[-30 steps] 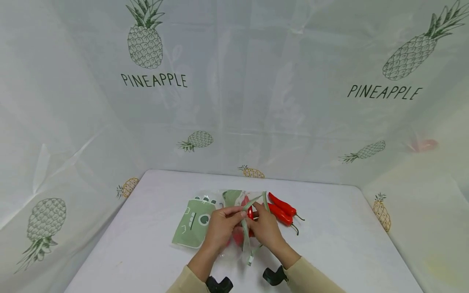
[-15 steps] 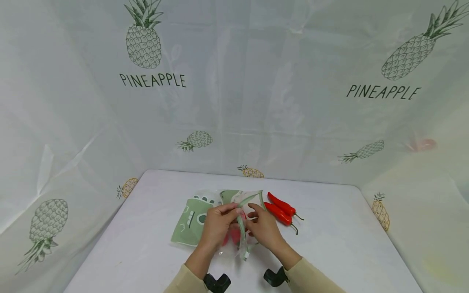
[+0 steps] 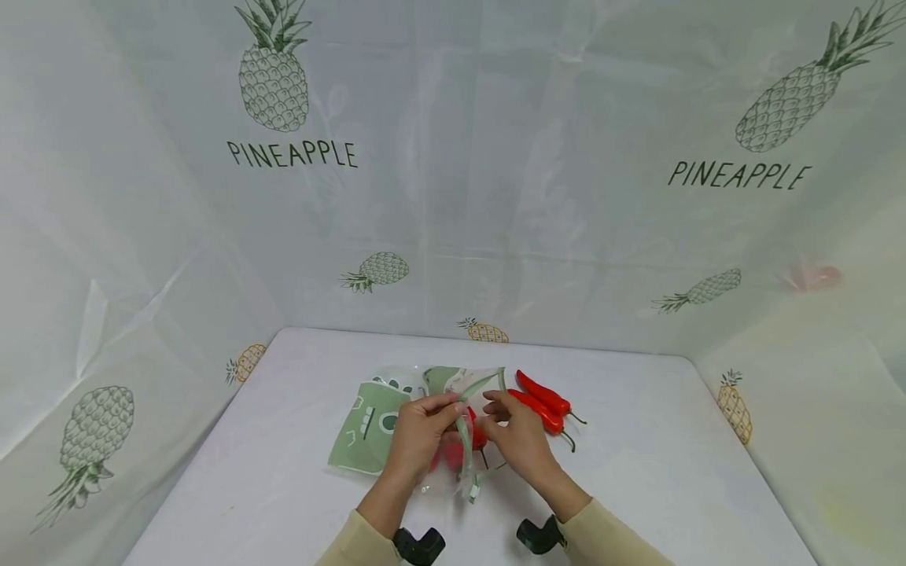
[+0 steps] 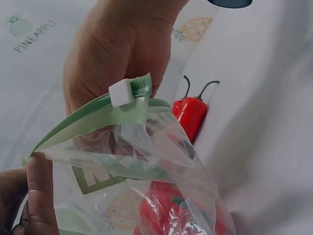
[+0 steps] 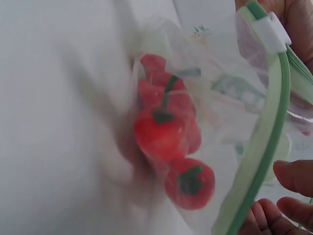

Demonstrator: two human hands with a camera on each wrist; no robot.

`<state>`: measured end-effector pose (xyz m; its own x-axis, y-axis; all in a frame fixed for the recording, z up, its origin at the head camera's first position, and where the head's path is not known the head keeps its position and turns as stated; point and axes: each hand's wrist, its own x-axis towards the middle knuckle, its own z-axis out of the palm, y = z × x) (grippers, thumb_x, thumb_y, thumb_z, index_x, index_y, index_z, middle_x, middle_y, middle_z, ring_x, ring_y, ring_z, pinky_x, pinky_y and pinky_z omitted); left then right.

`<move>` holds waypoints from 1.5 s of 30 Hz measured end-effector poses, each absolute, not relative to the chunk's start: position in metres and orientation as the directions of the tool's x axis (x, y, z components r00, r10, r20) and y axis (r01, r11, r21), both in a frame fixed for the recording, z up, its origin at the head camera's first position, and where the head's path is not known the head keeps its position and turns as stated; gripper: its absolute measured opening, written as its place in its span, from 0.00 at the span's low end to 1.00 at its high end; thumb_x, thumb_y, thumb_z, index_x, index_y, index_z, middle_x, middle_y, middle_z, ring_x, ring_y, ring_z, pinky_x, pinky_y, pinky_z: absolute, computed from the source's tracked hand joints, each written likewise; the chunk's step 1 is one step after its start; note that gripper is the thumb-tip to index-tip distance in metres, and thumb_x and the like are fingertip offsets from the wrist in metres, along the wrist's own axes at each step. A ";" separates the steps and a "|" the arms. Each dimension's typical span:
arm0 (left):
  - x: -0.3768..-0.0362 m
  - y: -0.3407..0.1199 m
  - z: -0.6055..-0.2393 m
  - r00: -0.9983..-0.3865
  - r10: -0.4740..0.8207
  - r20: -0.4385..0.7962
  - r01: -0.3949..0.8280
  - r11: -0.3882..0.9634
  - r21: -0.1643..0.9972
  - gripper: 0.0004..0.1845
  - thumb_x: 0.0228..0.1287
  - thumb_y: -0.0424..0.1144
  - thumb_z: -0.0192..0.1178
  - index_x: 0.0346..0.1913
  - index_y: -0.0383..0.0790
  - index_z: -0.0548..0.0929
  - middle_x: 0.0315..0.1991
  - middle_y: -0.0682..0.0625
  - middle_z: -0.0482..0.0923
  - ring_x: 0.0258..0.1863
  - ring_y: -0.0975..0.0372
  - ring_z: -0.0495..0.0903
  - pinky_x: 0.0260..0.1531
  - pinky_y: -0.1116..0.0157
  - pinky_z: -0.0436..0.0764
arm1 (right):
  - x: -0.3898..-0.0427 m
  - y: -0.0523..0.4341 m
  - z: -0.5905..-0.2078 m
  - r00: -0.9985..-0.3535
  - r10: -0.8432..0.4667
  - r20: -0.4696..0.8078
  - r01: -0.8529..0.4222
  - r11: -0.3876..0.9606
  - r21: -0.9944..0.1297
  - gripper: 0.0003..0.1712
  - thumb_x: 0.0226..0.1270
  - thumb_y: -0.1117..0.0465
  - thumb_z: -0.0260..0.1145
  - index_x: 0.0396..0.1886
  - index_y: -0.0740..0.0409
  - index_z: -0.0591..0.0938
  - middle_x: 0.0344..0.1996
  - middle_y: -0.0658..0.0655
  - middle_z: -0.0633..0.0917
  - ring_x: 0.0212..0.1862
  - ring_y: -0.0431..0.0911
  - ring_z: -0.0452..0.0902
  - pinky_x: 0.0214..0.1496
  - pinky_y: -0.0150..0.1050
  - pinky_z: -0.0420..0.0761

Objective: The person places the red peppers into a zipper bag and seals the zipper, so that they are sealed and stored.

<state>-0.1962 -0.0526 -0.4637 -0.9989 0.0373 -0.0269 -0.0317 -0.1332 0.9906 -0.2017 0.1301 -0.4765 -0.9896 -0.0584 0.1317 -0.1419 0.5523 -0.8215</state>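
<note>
A clear zip bag (image 3: 463, 464) with a green rim and a white slider (image 4: 121, 93) stands with its mouth parted. Inside it lie several red peppers (image 5: 161, 132) with green stems. My left hand (image 3: 419, 432) pinches the green rim between thumb and fingers. Just right of the mouth is my right hand (image 3: 520, 436), its fingers loosely bent and the thumb apart from them. The right wrist view shows those fingers beside the rim with nothing between them. Two loose red chili peppers (image 3: 541, 409) lie beyond the right hand.
A flat green bag (image 3: 368, 432) with a monster face lies left of the left hand. White table (image 3: 637, 456) surrounds everything. A translucent curtain (image 3: 453, 196) printed with pineapples hangs behind and at both sides.
My right hand has drawn back from the bag's rim and shifted slightly right. The left hand keeps its pinch, and it and the bag have shifted slightly left.
</note>
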 end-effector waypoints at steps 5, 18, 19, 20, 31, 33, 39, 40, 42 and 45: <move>-0.195 -0.053 -0.464 -0.999 0.036 -0.017 -0.021 -0.113 0.993 0.18 0.69 0.34 0.71 0.57 0.27 0.87 0.42 0.41 0.89 0.30 0.63 0.89 0.32 0.69 0.90 | -0.203 0.136 -0.473 -0.985 -0.046 0.165 -0.162 0.563 -0.810 0.24 0.68 0.59 0.75 0.63 0.56 0.84 0.49 0.59 0.90 0.49 0.49 0.86 0.43 0.36 0.90; -0.194 -0.053 -0.463 -0.999 0.030 -0.034 -0.037 -0.120 0.992 0.18 0.70 0.33 0.70 0.58 0.27 0.86 0.46 0.39 0.87 0.30 0.65 0.86 0.33 0.66 0.91 | -0.215 0.167 -0.471 -0.967 0.022 0.252 -0.199 0.548 -0.812 0.24 0.67 0.62 0.77 0.62 0.57 0.85 0.46 0.55 0.90 0.49 0.47 0.86 0.47 0.30 0.87; -0.194 -0.053 -0.463 -0.999 0.029 -0.035 -0.038 -0.119 0.992 0.17 0.70 0.33 0.70 0.58 0.26 0.86 0.45 0.39 0.87 0.29 0.66 0.85 0.33 0.66 0.91 | -0.216 0.171 -0.471 -0.968 0.026 0.250 -0.195 0.549 -0.813 0.24 0.68 0.62 0.77 0.63 0.57 0.85 0.47 0.56 0.90 0.49 0.48 0.86 0.46 0.29 0.86; -0.194 -0.052 -0.463 -0.999 0.028 -0.039 -0.042 -0.119 0.992 0.17 0.70 0.33 0.70 0.58 0.26 0.86 0.45 0.40 0.87 0.29 0.66 0.85 0.33 0.66 0.91 | -0.217 0.174 -0.471 -0.968 0.029 0.250 -0.192 0.556 -0.809 0.24 0.68 0.62 0.77 0.63 0.57 0.84 0.48 0.57 0.90 0.50 0.48 0.86 0.45 0.28 0.86; -0.194 -0.054 -0.467 -0.998 0.037 -0.059 -0.063 -0.110 0.992 0.16 0.70 0.33 0.69 0.57 0.28 0.87 0.44 0.42 0.86 0.29 0.65 0.86 0.37 0.59 0.92 | -0.231 0.204 -0.471 -0.969 0.045 0.241 -0.153 0.659 -0.736 0.25 0.72 0.59 0.73 0.66 0.57 0.82 0.51 0.59 0.90 0.54 0.54 0.85 0.59 0.54 0.86; -0.193 -0.053 -0.467 -0.997 0.036 -0.063 -0.067 -0.112 0.991 0.16 0.70 0.33 0.70 0.57 0.29 0.88 0.45 0.42 0.86 0.30 0.64 0.86 0.36 0.62 0.92 | -0.233 0.209 -0.472 -0.971 0.045 0.236 -0.147 0.666 -0.731 0.25 0.73 0.59 0.72 0.67 0.57 0.81 0.52 0.60 0.89 0.55 0.55 0.85 0.58 0.54 0.86; -0.191 -0.054 -0.468 -0.997 0.036 -0.072 -0.075 -0.102 0.992 0.17 0.71 0.34 0.70 0.58 0.30 0.87 0.48 0.41 0.84 0.30 0.63 0.87 0.36 0.62 0.92 | -0.242 0.222 -0.477 -0.976 0.045 0.212 -0.121 0.697 -0.707 0.26 0.74 0.59 0.70 0.69 0.58 0.79 0.54 0.63 0.88 0.56 0.57 0.85 0.56 0.54 0.88; -0.190 -0.054 -0.469 -0.997 0.035 -0.075 -0.078 -0.098 0.992 0.17 0.71 0.34 0.70 0.59 0.31 0.87 0.48 0.41 0.84 0.30 0.63 0.87 0.37 0.61 0.92 | -0.243 0.224 -0.478 -0.978 0.042 0.206 -0.118 0.702 -0.703 0.27 0.75 0.58 0.69 0.70 0.59 0.79 0.55 0.63 0.88 0.56 0.58 0.85 0.56 0.54 0.89; -0.189 -0.054 -0.469 -0.996 0.033 -0.079 -0.082 -0.092 0.992 0.17 0.71 0.34 0.70 0.59 0.31 0.88 0.48 0.41 0.84 0.30 0.63 0.87 0.38 0.59 0.92 | -0.247 0.229 -0.480 -0.980 0.036 0.198 -0.114 0.709 -0.695 0.27 0.75 0.58 0.69 0.70 0.59 0.78 0.55 0.64 0.88 0.56 0.58 0.84 0.56 0.55 0.88; -0.189 -0.054 -0.469 -0.996 0.034 -0.077 -0.080 -0.092 0.993 0.17 0.71 0.34 0.70 0.58 0.31 0.88 0.48 0.41 0.85 0.30 0.63 0.87 0.39 0.58 0.92 | -0.252 0.235 -0.483 -0.981 0.022 0.190 -0.116 0.718 -0.686 0.27 0.75 0.57 0.68 0.71 0.58 0.78 0.56 0.64 0.87 0.57 0.58 0.84 0.57 0.56 0.87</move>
<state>-0.1890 -0.0541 -0.4687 -0.9964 0.0340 -0.0772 -0.0800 -0.0916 0.9926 -0.2524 0.2353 -0.4831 -0.9815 0.0225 0.1902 -0.1165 0.7183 -0.6859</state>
